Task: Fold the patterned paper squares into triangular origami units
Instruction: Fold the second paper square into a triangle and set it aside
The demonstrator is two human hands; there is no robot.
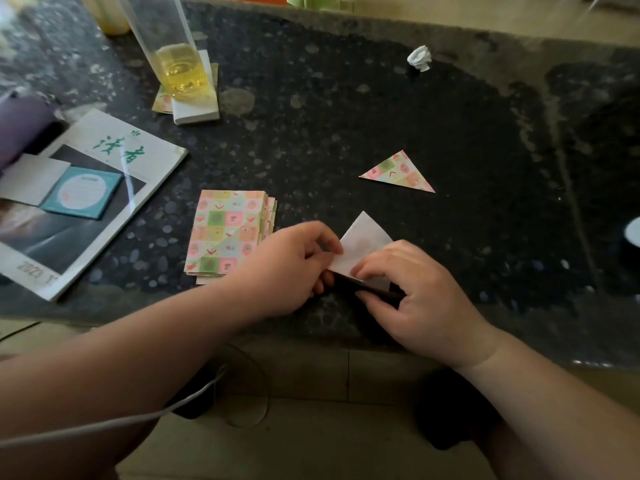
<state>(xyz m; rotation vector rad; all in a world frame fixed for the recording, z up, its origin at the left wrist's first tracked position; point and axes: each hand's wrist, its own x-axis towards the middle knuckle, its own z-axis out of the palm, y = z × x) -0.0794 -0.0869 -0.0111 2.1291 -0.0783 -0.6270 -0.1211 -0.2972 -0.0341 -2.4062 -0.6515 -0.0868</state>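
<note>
Paper square (363,242), white side up, half-folded to a point — pinched by left hand (294,268) and right hand (412,292) on speckled stone counter (346,116), beside patterned stack (228,233) — finished triangle (400,173) beyond.

Three lots of patterned paper: a stack, one finished triangle, one sheet in the fold.

The stack of pastel checked paper squares (227,233) lies flat on the dark speckled stone tabletop (346,116), pattern up, its edges slightly fanned to the right. The folded patterned paper triangle (398,173) lies flat farther back and to the right, well apart from the stack. Just right of the stack, the white-faced paper sheet (363,237) shows its plain side with one corner pointing away, pinched at its near edge by the left hand (294,268) and the right hand (412,296).
</note>
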